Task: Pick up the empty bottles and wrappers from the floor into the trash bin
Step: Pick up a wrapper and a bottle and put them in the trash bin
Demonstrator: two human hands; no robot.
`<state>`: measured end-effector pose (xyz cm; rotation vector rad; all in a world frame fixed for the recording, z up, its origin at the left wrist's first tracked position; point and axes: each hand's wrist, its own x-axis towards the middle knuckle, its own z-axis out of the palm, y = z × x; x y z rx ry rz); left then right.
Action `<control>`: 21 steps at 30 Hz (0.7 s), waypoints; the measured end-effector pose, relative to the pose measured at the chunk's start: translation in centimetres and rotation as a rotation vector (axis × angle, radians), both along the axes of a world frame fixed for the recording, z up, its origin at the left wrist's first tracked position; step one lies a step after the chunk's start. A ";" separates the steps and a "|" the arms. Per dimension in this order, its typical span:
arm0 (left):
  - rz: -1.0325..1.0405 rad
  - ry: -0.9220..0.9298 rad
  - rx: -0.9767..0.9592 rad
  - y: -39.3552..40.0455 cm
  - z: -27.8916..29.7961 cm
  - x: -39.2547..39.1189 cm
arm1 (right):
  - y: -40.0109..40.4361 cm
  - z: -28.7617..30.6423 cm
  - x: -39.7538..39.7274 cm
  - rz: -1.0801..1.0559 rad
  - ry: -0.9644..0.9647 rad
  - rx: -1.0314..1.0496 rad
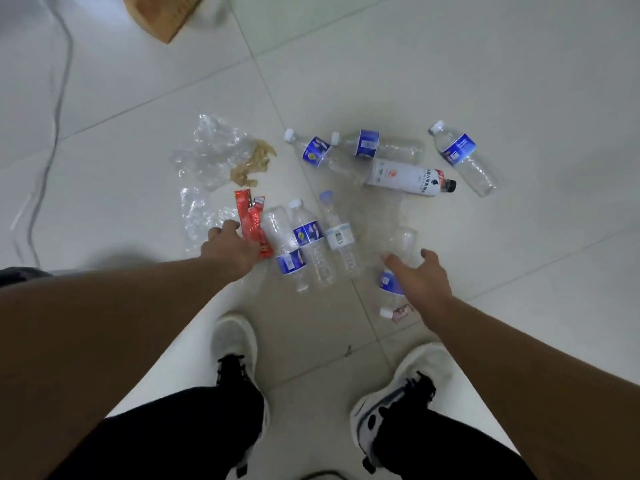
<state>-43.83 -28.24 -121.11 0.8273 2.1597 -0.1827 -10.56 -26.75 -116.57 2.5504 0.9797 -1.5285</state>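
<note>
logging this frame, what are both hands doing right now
Left hand: closing on the red wrapper, grip unclear.
Right hand: open, empty, over a clear bottle.

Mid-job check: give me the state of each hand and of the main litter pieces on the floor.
left hand: reaching down, fingers at the red wrappers, grip unclear
right hand: open, over a clear bottle
red wrappers: torn, on floor
white bottle: lying down, black cap on
clear plastic bag: crumpled, on floor

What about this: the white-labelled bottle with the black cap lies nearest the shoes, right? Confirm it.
Not right. The head view shows the white-labelled bottle with the black cap lying far from the shoes, among the farther bottles. Nearest the shoes is a blue-labelled bottle by the right hand.
</note>
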 end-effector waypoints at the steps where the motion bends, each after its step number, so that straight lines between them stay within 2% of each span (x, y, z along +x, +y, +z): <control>1: 0.021 0.032 0.021 0.4 -2.0 0.0 | 0.5 -2.1 0.3 -0.008 -0.026 0.002; 5: 0.093 0.214 0.063 1.7 -9.4 0.0 | 1.8 -9.8 0.8 -0.058 -0.092 -0.013; 9: 0.110 0.383 0.083 1.0 -14.3 -0.5 | 1.6 -15.6 0.5 -0.082 -0.188 -0.010; 13: 0.161 0.277 0.145 -0.3 -15.8 -1.2 | 0.4 -17.9 0.9 -0.058 -0.215 0.093; 17: 0.293 0.005 0.258 -0.7 -14.1 -1.6 | -0.1 -15.6 0.8 -0.069 -0.208 0.169; 21: 0.327 0.007 0.274 -1.8 -9.6 -2.3 | -0.9 -10.8 0.5 -0.053 -0.181 0.185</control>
